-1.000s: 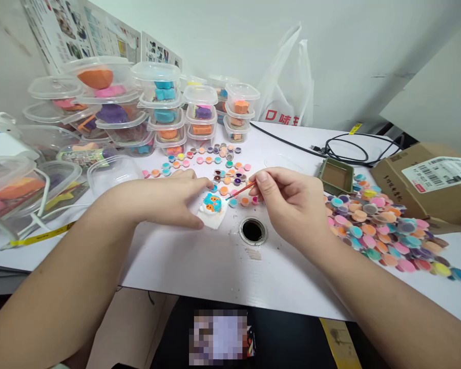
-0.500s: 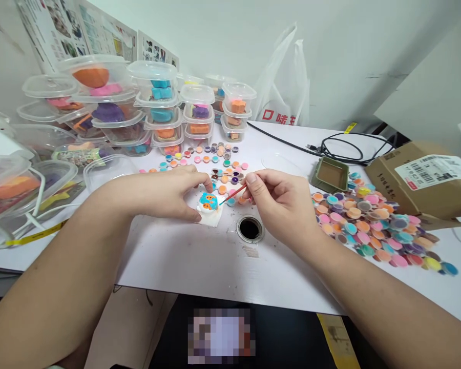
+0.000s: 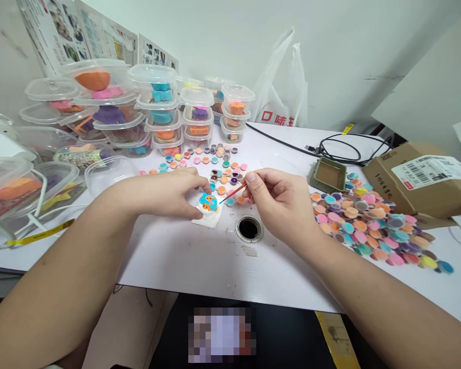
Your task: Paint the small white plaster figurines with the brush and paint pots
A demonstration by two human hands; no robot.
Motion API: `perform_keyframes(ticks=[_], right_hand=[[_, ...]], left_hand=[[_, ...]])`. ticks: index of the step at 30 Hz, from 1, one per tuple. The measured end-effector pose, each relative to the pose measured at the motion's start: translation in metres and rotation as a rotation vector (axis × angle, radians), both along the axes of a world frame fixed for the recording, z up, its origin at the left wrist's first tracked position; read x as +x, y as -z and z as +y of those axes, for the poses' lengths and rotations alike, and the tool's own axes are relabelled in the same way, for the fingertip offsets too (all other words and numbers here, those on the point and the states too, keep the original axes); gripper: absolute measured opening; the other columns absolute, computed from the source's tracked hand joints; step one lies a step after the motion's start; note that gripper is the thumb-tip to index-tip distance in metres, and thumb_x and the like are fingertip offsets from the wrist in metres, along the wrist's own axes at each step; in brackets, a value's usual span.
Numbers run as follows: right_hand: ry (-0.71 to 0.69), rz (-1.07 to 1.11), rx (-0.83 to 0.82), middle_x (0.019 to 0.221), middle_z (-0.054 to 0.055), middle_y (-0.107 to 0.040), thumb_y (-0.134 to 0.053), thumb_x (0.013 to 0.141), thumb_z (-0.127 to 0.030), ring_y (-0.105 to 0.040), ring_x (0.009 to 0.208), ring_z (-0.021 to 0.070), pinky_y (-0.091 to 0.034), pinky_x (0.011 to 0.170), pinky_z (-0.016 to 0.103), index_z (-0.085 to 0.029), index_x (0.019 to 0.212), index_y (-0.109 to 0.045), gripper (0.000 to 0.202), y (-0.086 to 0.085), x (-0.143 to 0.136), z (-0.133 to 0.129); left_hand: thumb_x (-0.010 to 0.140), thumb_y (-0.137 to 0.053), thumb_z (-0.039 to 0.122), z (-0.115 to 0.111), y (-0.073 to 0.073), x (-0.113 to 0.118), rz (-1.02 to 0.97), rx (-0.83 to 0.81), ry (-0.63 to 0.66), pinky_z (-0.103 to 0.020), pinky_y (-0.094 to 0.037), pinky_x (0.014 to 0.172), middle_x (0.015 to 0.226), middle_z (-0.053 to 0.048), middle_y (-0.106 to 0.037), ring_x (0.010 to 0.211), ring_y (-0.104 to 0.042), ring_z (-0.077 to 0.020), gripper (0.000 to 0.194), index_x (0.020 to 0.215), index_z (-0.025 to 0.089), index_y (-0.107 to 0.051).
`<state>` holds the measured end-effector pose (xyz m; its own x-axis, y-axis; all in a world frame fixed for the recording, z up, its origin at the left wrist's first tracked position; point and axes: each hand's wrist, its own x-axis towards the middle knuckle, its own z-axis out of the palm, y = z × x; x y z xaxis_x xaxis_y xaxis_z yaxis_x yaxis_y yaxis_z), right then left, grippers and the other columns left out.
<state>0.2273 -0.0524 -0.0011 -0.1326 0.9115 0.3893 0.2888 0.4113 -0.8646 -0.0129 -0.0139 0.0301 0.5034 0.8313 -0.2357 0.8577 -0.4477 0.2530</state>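
At the far left of the white bench (image 3: 176,266), lidded clear tubs (image 3: 119,134) with orange, pink, purple and blue shapes inside stand stacked in several columns, filling that side. Nearer, white cables (image 3: 42,205) with a yellow tag (image 3: 40,234) cross the bench, and a clear tub (image 3: 109,171) sits just beyond the left forearm, which partly hides it.

The left hand (image 3: 172,195) reaches in from the left, thumb and forefinger spread about a small blue-and-orange painted piece (image 3: 208,202); whether they grip it I cannot tell. The piece lies on a white tissue (image 3: 211,221), left of a round hole (image 3: 249,228) in the bench. Joined paint pots (image 3: 224,180) crowd close on its far side.

The right hand (image 3: 282,202) pinches a red paintbrush (image 3: 233,195), its tip beside the piece's right edge, and covers part of the pot rows. Far behind stands a white plastic bag (image 3: 280,92), with a black cable (image 3: 276,139) running right from near it. Beyond the right forearm are a green tray (image 3: 328,175), a heap of paint pots (image 3: 372,220) and, farthest right, a cardboard box (image 3: 418,189).
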Motion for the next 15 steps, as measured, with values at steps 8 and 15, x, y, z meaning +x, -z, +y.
perform_keyframes(ticks=[8,15], right_hand=[[0.045,0.074,0.068,0.062,0.000,-0.068,-0.063,0.097,-0.044,-0.059,0.052,0.0087,-0.044,0.050,0.021,-0.016,0.071,-0.068,0.039,-0.009,0.000,-0.002],[0.075,0.110,0.100,0.062,0.000,-0.068,-0.063,0.097,-0.045,-0.059,0.051,0.0086,-0.046,0.049,0.021,-0.017,0.076,-0.070,0.036,-0.012,0.000,-0.006]], left_hand=[[0.074,-0.076,0.055,0.009,-0.006,-0.001,-0.257,-0.066,0.041,-0.026,-0.038,0.064,0.096,-0.002,-0.066,0.079,-0.056,-0.0180,0.049,0.114,0.028,-0.070],[0.077,-0.077,0.057,0.016,0.002,-0.001,-0.414,-0.199,0.055,-0.027,-0.034,0.064,0.091,0.001,-0.063,0.077,-0.053,-0.0144,0.046,0.109,0.025,-0.068]])
